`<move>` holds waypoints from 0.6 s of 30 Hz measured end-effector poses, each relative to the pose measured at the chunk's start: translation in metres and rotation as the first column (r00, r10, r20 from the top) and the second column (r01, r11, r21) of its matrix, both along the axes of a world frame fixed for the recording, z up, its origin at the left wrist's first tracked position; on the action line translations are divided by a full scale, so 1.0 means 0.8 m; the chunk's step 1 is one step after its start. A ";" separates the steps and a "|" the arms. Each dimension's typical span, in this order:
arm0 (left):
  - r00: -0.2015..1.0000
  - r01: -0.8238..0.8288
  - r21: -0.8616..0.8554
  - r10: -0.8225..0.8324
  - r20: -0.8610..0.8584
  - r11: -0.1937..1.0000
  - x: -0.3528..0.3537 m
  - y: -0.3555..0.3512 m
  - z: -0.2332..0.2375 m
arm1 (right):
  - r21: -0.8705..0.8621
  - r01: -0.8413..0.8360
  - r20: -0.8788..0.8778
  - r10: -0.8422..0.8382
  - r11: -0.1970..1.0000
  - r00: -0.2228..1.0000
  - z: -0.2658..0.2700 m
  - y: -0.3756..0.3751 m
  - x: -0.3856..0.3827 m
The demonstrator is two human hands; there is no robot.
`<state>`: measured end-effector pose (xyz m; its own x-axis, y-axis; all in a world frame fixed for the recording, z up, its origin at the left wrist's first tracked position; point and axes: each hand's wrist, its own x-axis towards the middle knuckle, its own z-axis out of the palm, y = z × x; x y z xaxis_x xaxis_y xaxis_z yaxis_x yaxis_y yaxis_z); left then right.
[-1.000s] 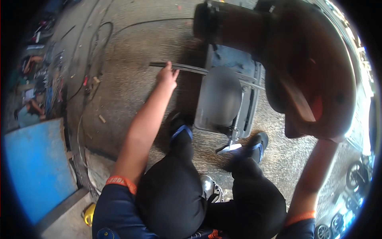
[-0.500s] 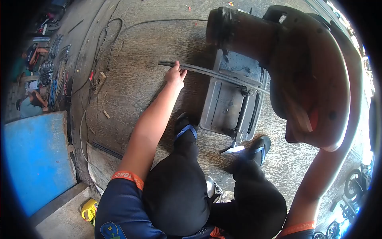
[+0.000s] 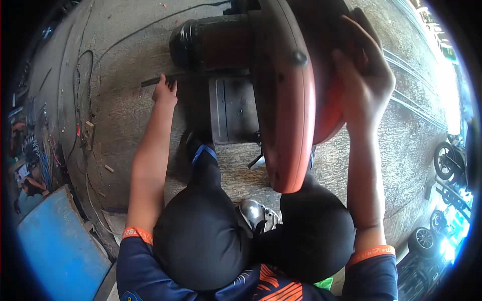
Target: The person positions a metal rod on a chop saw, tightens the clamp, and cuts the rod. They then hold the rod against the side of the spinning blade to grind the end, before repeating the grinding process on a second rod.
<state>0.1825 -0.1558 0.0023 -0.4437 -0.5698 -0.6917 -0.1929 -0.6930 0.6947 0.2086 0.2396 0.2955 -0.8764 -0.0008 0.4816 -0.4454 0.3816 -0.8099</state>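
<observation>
The metal bar (image 3: 150, 81), on the floor (image 3: 125, 135) under the chop saw (image 3: 283, 100), is gripped by the left hand (image 3: 164, 93), the saw clasped in the right hand (image 3: 366, 85)'s fingers (image 3: 374, 47). Held loosely, the bar could be snatched sideways.

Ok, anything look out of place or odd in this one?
Nothing spilled or broken. What stands out: the cut-off saw sits straight on the concrete floor, and an open sandal rests right beside its base. The bare left hand rests on the metal bar; the right hand grips the saw.
</observation>
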 end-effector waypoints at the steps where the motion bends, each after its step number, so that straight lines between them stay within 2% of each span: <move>1: 0.997 0.007 0.051 -0.003 -0.075 0.999 0.002 -0.006 -0.007 | -0.002 -0.005 0.016 0.006 1.000 1.000 -0.010 0.000 0.010; 3: 0.992 0.058 0.088 -0.047 -0.115 0.994 0.003 -0.015 -0.016 | -0.041 0.012 0.018 -0.012 0.999 1.000 -0.027 -0.003 0.027; 5: 0.998 -0.060 0.043 0.058 0.038 0.997 -0.002 -0.002 0.001 | -0.011 0.002 0.007 -0.001 1.000 1.000 -0.041 -0.003 0.040; 9: 0.993 -0.091 0.017 0.089 0.083 0.996 0.003 0.011 0.025 | 0.090 -0.006 -0.067 0.012 0.996 0.998 -0.062 0.003 0.053; 11: 0.995 -0.061 0.014 0.060 0.079 0.998 -0.001 0.010 0.022 | 0.181 0.033 -0.148 -0.005 0.983 0.989 -0.067 0.005 0.055; 14: 0.995 0.032 0.019 -0.034 0.096 0.999 -0.003 -0.004 0.015 | 0.225 0.076 -0.158 -0.041 0.971 0.987 -0.058 -0.002 0.059; 16: 0.995 0.096 0.018 -0.097 0.025 0.995 0.000 0.000 0.022 | 0.200 0.083 -0.172 -0.048 0.976 0.984 -0.062 0.002 0.058; 17: 0.990 0.142 0.018 -0.142 -0.014 0.990 -0.001 -0.016 -0.001 | 0.166 0.058 -0.021 -0.055 0.985 0.998 -0.062 0.006 0.063; 18: 0.981 0.190 0.016 -0.189 -0.053 0.982 -0.006 -0.032 -0.024 | 0.169 0.067 -0.168 -0.038 0.983 0.985 -0.063 0.005 0.058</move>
<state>0.1775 -0.1816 -0.0168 -0.5774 -0.4581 -0.6758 -0.2862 -0.6616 0.6930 0.2552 0.2433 0.2449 -0.7869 -0.0530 0.6148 -0.5417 0.5367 -0.6470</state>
